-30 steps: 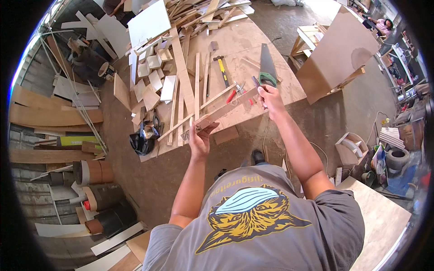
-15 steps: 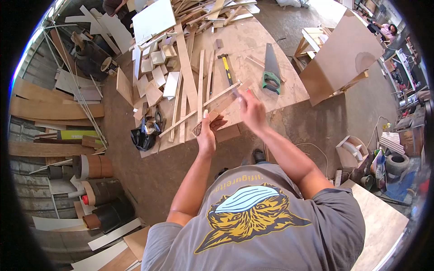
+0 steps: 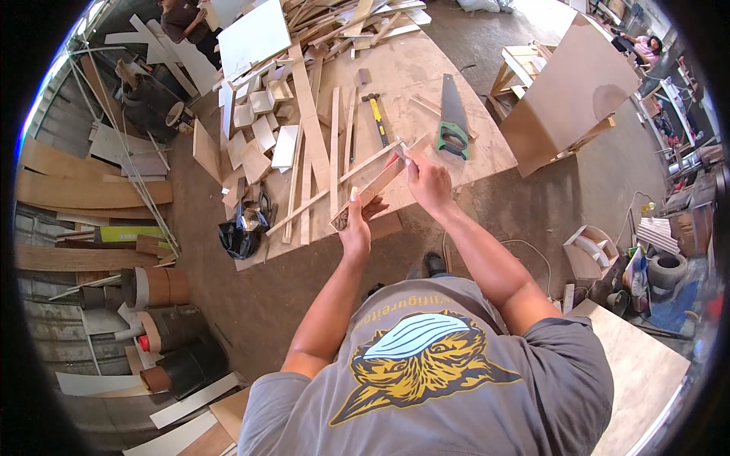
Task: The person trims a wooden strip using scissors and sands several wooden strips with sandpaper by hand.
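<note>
My left hand (image 3: pixel 355 228) is closed around the near end of a narrow wooden board (image 3: pixel 382 179), thumb up along its side. The board is tilted, its far end pointing up and right over the table edge. At that far end my right hand (image 3: pixel 430 186) grips a small tool (image 3: pixel 400 152) with grey and red parts, pressed close to the wood. Its exact kind is hidden by the fingers. Just beyond lie a hammer (image 3: pixel 376 118) with a yellow and black handle and a handsaw (image 3: pixel 453 121) with a green handle.
The worktable (image 3: pixel 414 64) carries long wood strips (image 3: pixel 335 144), a heap of small offcuts (image 3: pixel 262 133) and a white panel (image 3: pixel 255 42). A black bag (image 3: pixel 239 239) sits at its left corner. A large brown panel (image 3: pixel 570 95) stands to the right. Other people are in the background.
My right hand has shifted slightly and the tool now sits at the board's far end. The board has turned a little in my left hand. A person at upper left shows more.
</note>
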`<action>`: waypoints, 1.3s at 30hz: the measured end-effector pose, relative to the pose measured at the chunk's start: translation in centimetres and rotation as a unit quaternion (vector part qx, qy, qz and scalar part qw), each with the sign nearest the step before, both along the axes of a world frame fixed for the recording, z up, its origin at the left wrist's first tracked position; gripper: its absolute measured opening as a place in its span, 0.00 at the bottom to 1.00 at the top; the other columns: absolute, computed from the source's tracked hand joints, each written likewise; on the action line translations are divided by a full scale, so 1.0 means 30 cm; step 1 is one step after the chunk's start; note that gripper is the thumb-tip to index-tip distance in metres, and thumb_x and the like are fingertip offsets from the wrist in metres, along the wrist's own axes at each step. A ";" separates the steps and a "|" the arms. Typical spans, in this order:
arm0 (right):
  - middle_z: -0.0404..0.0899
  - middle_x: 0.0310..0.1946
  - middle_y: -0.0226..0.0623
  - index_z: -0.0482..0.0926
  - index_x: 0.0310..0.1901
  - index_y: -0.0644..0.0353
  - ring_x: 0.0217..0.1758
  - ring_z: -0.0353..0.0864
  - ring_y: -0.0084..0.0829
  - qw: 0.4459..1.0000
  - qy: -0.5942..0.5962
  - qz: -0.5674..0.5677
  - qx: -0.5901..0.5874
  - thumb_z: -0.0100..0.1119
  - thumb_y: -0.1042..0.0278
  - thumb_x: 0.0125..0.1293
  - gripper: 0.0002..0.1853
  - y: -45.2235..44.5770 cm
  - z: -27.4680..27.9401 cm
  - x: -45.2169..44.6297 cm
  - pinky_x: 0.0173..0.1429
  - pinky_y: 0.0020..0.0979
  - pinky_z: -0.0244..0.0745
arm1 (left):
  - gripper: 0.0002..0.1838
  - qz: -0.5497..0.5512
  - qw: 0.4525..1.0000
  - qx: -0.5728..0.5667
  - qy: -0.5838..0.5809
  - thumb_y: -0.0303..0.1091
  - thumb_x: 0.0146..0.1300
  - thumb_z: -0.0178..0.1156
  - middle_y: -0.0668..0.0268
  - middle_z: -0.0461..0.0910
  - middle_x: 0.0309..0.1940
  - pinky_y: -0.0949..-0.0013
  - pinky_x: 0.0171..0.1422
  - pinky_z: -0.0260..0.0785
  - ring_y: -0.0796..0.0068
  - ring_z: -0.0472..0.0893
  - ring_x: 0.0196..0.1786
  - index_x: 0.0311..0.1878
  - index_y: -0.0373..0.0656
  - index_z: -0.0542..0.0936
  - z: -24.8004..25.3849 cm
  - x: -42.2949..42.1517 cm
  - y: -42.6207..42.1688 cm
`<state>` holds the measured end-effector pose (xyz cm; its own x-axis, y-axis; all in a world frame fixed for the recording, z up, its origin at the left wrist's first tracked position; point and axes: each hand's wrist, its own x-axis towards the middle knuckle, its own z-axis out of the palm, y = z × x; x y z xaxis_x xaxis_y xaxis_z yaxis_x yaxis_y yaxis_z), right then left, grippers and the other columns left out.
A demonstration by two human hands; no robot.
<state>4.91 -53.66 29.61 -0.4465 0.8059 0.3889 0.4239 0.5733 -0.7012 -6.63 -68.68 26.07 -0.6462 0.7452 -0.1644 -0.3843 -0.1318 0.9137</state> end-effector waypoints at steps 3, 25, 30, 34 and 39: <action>0.88 0.38 0.46 0.85 0.54 0.56 0.40 0.88 0.47 0.983 0.096 0.148 0.046 0.56 0.70 0.70 0.14 -0.089 -0.046 -0.012 0.45 0.44 0.82 | 0.27 0.006 1.000 0.000 0.018 0.52 0.80 0.46 0.51 0.86 0.44 0.56 0.61 0.76 0.58 0.87 0.45 0.55 0.33 0.79 0.021 0.003 0.006; 0.87 0.37 0.48 0.85 0.53 0.57 0.38 0.88 0.46 0.970 0.122 0.197 0.070 0.56 0.71 0.68 0.15 -0.204 -0.060 -0.048 0.41 0.44 0.82 | 0.26 0.104 0.991 0.070 -0.044 0.52 0.81 0.47 0.58 0.85 0.44 0.60 0.55 0.81 0.66 0.87 0.47 0.55 0.35 0.78 -0.034 0.009 0.040; 0.87 0.42 0.49 0.84 0.55 0.58 0.43 0.89 0.45 0.992 -0.023 0.123 -0.016 0.61 0.71 0.67 0.15 -0.132 -0.031 -0.027 0.45 0.41 0.83 | 0.30 0.017 0.999 -0.003 -0.042 0.58 0.80 0.45 0.57 0.85 0.51 0.58 0.63 0.74 0.62 0.85 0.53 0.58 0.39 0.79 -0.061 -0.013 0.023; 0.87 0.39 0.48 0.82 0.58 0.58 0.42 0.88 0.48 0.983 -0.017 0.177 -0.053 0.61 0.68 0.70 0.16 -0.173 0.046 -0.021 0.44 0.44 0.81 | 0.28 0.048 0.999 0.022 0.001 0.52 0.81 0.48 0.55 0.85 0.46 0.60 0.54 0.81 0.61 0.87 0.46 0.56 0.31 0.78 -0.040 -0.019 0.044; 0.84 0.34 0.53 0.82 0.53 0.56 0.41 0.86 0.55 0.979 -0.012 0.180 -0.092 0.60 0.61 0.72 0.13 -0.037 -0.013 -0.019 0.44 0.51 0.77 | 0.26 -0.065 0.997 0.006 0.047 0.49 0.80 0.51 0.52 0.86 0.46 0.58 0.59 0.78 0.61 0.88 0.46 0.57 0.30 0.80 0.076 -0.036 0.018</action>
